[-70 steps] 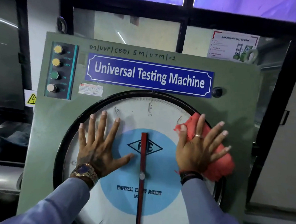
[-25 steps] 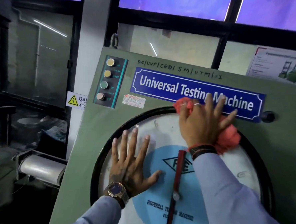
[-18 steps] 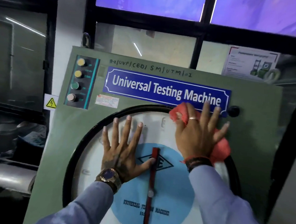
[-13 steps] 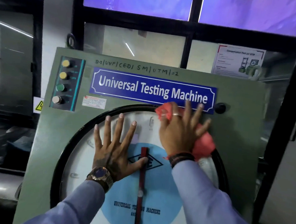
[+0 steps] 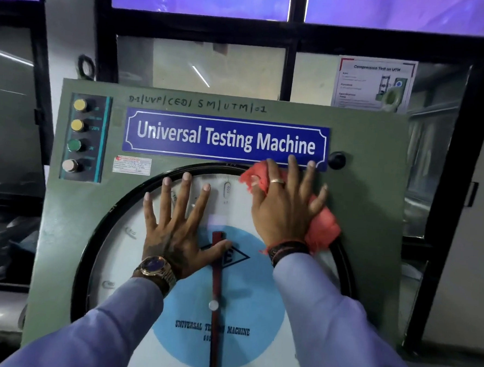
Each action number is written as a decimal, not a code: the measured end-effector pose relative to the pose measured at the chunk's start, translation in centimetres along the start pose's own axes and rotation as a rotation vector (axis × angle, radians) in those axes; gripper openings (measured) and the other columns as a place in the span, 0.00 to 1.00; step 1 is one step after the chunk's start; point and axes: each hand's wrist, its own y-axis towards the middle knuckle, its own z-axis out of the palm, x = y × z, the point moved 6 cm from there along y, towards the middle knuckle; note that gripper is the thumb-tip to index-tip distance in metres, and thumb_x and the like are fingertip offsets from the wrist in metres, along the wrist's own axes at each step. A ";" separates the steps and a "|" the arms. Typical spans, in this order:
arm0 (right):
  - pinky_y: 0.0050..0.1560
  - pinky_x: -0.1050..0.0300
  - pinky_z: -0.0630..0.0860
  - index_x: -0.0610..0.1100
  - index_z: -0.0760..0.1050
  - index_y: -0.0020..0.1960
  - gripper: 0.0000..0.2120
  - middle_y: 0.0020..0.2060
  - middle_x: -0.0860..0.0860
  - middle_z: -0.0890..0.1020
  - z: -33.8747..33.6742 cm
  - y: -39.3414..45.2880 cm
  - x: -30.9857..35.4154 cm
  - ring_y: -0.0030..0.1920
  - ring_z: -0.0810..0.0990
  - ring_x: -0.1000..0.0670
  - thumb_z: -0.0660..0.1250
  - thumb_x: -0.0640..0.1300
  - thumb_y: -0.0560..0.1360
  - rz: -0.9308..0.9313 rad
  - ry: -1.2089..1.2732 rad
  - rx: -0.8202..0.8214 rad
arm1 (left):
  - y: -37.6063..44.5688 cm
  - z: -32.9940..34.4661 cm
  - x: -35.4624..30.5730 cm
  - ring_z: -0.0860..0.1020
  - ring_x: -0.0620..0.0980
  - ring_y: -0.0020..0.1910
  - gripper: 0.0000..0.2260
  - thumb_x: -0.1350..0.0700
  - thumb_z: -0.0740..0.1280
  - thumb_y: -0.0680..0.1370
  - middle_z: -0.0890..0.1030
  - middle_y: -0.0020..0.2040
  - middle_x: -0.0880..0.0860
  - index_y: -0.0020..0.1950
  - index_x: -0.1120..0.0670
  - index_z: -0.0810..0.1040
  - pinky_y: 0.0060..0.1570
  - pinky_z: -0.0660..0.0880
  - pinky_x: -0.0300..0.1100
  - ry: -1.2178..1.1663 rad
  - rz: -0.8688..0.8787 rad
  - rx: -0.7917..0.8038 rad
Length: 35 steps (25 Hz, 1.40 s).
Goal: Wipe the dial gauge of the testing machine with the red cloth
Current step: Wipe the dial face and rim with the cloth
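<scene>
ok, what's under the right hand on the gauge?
The red cloth, pressed flat under the open right hand at the dial gauge top-right rim. Cloth edges show beside the fingers and below the palm. The glass and scale marks beneath are covered.

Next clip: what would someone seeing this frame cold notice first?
Probably the blue sign reading "Universal Testing Machine", across the top of the green panel. Just below it, the round dial gauge fills the middle, with a red needle pointing up. The right hand presses a red cloth flat on the dial's upper right rim, while the left hand lies spread on the glass beside it.
</scene>
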 end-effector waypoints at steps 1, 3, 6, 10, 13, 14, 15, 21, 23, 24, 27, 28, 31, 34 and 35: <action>0.81 0.28 0.52 0.59 0.74 0.79 0.27 0.83 0.46 0.70 -0.1 0.0 -0.5 0.85 0.60 0.35 0.61 0.64 0.81 -0.033 -0.009 0.001 | 0.0 0.1 0.0 0.45 0.68 0.88 0.53 0.16 0.51 0.73 0.44 0.91 0.56 0.90 0.45 0.50 0.80 0.46 0.78 -0.006 -0.002 0.004; 0.81 0.29 0.55 0.57 0.73 0.80 0.28 0.83 0.45 0.70 -0.7 -1.6 -3.9 0.85 0.62 0.36 0.60 0.65 0.82 0.055 -0.035 -0.030 | -0.1 -0.1 0.2 0.44 0.68 0.88 0.52 0.16 0.49 0.73 0.44 0.91 0.55 0.90 0.44 0.49 0.81 0.46 0.77 -0.026 -0.005 0.011; 0.79 0.27 0.58 0.54 0.72 0.80 0.29 0.82 0.43 0.70 -1.3 -5.3 -8.4 0.85 0.61 0.35 0.64 0.60 0.81 0.285 -0.063 -0.067 | -0.2 -0.3 -0.1 0.44 0.67 0.88 0.52 0.16 0.50 0.73 0.43 0.91 0.55 0.90 0.44 0.49 0.81 0.46 0.77 -0.039 -0.002 0.030; 0.82 0.28 0.53 0.61 0.65 0.84 0.31 0.86 0.47 0.63 -1.1 -2.5 -4.5 0.87 0.56 0.36 0.60 0.61 0.81 0.100 -0.018 0.024 | -0.3 -0.5 -0.4 0.42 0.66 0.88 0.52 0.18 0.54 0.73 0.42 0.90 0.54 0.90 0.44 0.48 0.81 0.45 0.77 -0.055 -0.016 0.043; 0.82 0.31 0.50 0.66 0.58 0.86 0.29 0.89 0.50 0.54 -1.4 -1.7 -3.8 0.88 0.52 0.40 0.55 0.63 0.84 0.032 0.024 0.070 | -0.4 -0.4 -0.2 0.42 0.66 0.88 0.52 0.18 0.53 0.73 0.42 0.90 0.54 0.90 0.44 0.48 0.81 0.46 0.77 -0.044 -0.018 0.047; 0.83 0.32 0.49 0.67 0.58 0.86 0.29 0.89 0.51 0.50 -1.5 -1.9 -4.1 0.88 0.50 0.41 0.52 0.64 0.84 0.059 0.056 0.094 | -0.5 -0.4 -0.2 0.41 0.66 0.88 0.52 0.17 0.51 0.73 0.41 0.90 0.54 0.90 0.44 0.48 0.81 0.46 0.77 -0.035 -0.018 0.056; 0.83 0.33 0.48 0.66 0.58 0.86 0.30 0.90 0.51 0.48 -1.5 -2.1 -4.1 0.88 0.48 0.42 0.49 0.63 0.83 0.078 0.091 0.125 | -0.4 -0.4 -0.3 0.41 0.66 0.88 0.52 0.17 0.50 0.73 0.41 0.90 0.54 0.90 0.45 0.48 0.81 0.46 0.77 -0.029 -0.020 0.061; 0.76 0.34 0.70 0.44 0.86 0.67 0.17 0.70 0.40 0.77 -4.1 -0.4 -3.9 0.70 0.78 0.35 0.74 0.46 0.79 0.061 0.451 0.050 | -0.4 -0.6 -0.4 0.43 0.67 0.88 0.52 0.17 0.52 0.73 0.42 0.90 0.55 0.90 0.45 0.49 0.81 0.48 0.78 -0.026 -0.015 0.068; 0.67 0.37 0.77 0.43 0.88 0.59 0.13 0.57 0.42 0.83 -5.1 0.1 -3.9 0.59 0.82 0.37 0.81 0.43 0.75 0.086 0.495 0.039 | -0.4 -0.8 -0.4 0.44 0.67 0.88 0.51 0.17 0.50 0.74 0.43 0.90 0.56 0.90 0.45 0.49 0.81 0.48 0.78 -0.029 -0.009 0.078; 0.64 0.38 0.76 0.45 0.88 0.54 0.10 0.52 0.45 0.85 -5.8 0.4 -3.6 0.56 0.82 0.40 0.82 0.47 0.74 0.099 0.444 0.023 | -0.4 -1.0 -0.4 0.44 0.67 0.88 0.51 0.17 0.49 0.74 0.43 0.90 0.56 0.90 0.45 0.49 0.81 0.48 0.78 -0.030 -0.006 0.090; 0.48 0.50 0.74 0.45 0.81 0.40 0.22 0.35 0.55 0.82 -7.2 1.8 -3.2 0.39 0.79 0.49 0.77 0.63 0.75 0.126 0.484 0.045 | -0.3 -1.5 -0.3 0.43 0.67 0.88 0.50 0.17 0.48 0.74 0.42 0.90 0.56 0.90 0.44 0.47 0.81 0.47 0.76 -0.038 -0.001 0.145; 0.40 0.54 0.71 0.42 0.78 0.38 0.27 0.30 0.56 0.78 -7.4 2.4 -3.3 0.33 0.75 0.52 0.74 0.66 0.76 0.173 0.587 0.124 | -0.3 -1.7 -0.2 0.43 0.67 0.88 0.49 0.18 0.49 0.75 0.42 0.90 0.55 0.90 0.43 0.47 0.82 0.48 0.76 -0.052 0.002 0.156; 0.35 0.58 0.73 0.41 0.80 0.34 0.28 0.31 0.52 0.81 -7.5 2.4 -3.3 0.30 0.75 0.52 0.78 0.65 0.75 0.497 0.992 0.444 | 0.0 -3.2 0.8 0.52 0.66 0.88 0.44 0.25 0.52 0.78 0.51 0.90 0.56 0.89 0.47 0.56 0.81 0.55 0.72 -0.133 -0.013 0.156; 0.30 0.60 0.80 0.44 0.87 0.32 0.19 0.30 0.49 0.86 -9.2 1.9 -3.5 0.28 0.83 0.52 0.78 0.50 0.80 0.712 1.113 0.525 | 0.6 -5.5 2.6 0.71 0.67 0.78 0.37 0.34 0.55 0.79 0.70 0.82 0.59 0.81 0.54 0.72 0.71 0.70 0.66 -0.220 -0.065 0.086; 0.28 0.64 0.77 0.42 0.86 0.33 0.20 0.28 0.51 0.85 -10.0 2.1 -3.8 0.26 0.82 0.55 0.75 0.48 0.82 0.683 0.942 0.505 | 0.8 -6.1 3.4 0.73 0.66 0.74 0.35 0.36 0.55 0.78 0.74 0.79 0.60 0.79 0.54 0.74 0.67 0.71 0.63 -0.237 -0.086 0.068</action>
